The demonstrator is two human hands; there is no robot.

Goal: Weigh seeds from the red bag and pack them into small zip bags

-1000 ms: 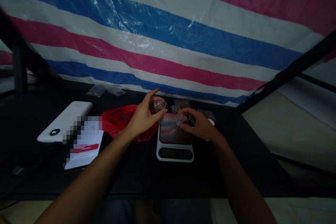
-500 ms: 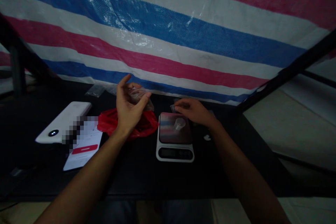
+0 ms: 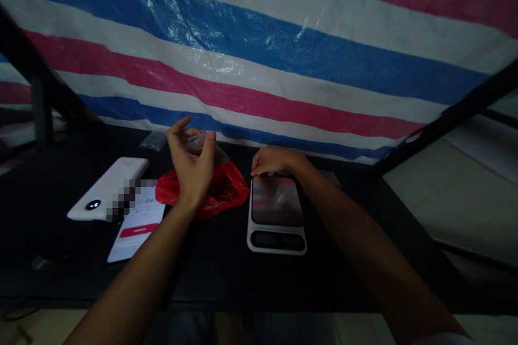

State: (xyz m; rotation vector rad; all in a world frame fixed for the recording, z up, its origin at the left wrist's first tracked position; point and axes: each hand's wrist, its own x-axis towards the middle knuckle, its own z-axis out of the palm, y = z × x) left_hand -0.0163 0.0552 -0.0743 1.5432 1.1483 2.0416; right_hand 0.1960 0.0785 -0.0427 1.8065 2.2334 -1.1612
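My left hand (image 3: pixel 190 164) is raised above the red plastic bag (image 3: pixel 226 194), its fingers curled round a clear plastic bag (image 3: pixel 218 153). Just behind the scale's upper left corner, my right hand (image 3: pixel 273 161) has its fingertips pinched together; whatever is between them is too small to make out. The white kitchen scale (image 3: pixel 277 245) lies flat with a dark reflective plate, and a small clear object (image 3: pixel 282 193) shows faintly on it. The red bag is open, left of the scale, with dim contents.
On the left of the black table (image 3: pixel 226 275) lie a white device (image 3: pixel 107 186) and a phone (image 3: pixel 133 232) with a lit screen. Small clear bags lie at the back left (image 3: pixel 154 140) and beyond my right forearm (image 3: pixel 329 177). Striped sheeting hangs behind.
My right hand has moved left, to the scale's upper left corner. My left hand has shifted slightly left against the red bag. The whole view has shifted a little.
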